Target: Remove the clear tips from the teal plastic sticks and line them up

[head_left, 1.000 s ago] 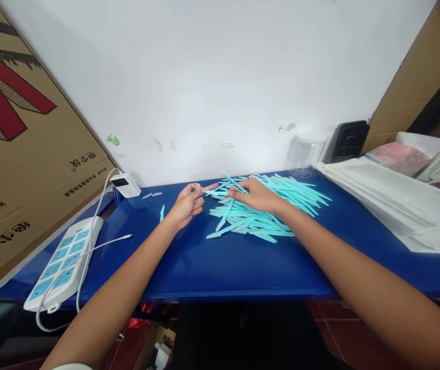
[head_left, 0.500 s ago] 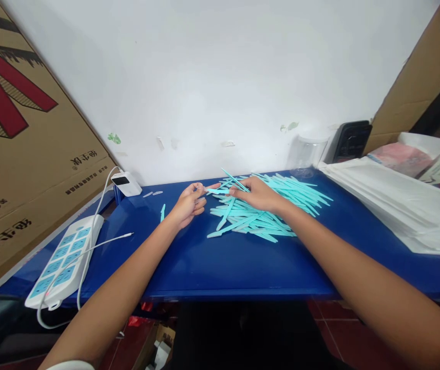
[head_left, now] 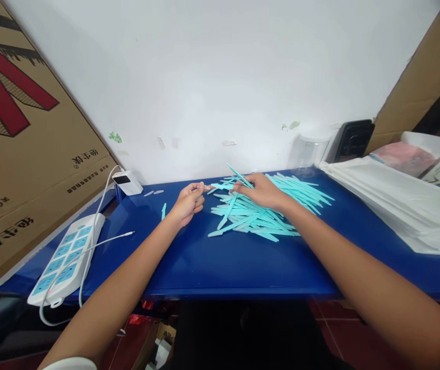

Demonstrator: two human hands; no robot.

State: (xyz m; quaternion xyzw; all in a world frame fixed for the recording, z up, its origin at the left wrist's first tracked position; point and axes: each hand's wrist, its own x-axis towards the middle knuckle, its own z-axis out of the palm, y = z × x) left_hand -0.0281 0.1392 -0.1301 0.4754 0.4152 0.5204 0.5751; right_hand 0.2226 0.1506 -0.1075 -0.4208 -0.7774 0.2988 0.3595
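My right hand grips a teal eyebrow razor that points left toward my other hand. A second teal stick slants up and left out of the same grip. My left hand is closed in a pinch at the razor's tip, on what looks like a small clear cap. Beneath and beyond my right hand spreads a pile of teal razors. One lone razor lies left of my left hand, and two small clear caps rest farther back.
The blue table meets a white wall. At left are a power strip with cables and a white device. A clear jar and a stack of white sheets stand at right. A large cardboard box leans at far left.
My right hand and its razor have shifted slightly right and up, and the razor's tip sits a little farther from my left fingers. My left hand's lower fingers have curled in more.
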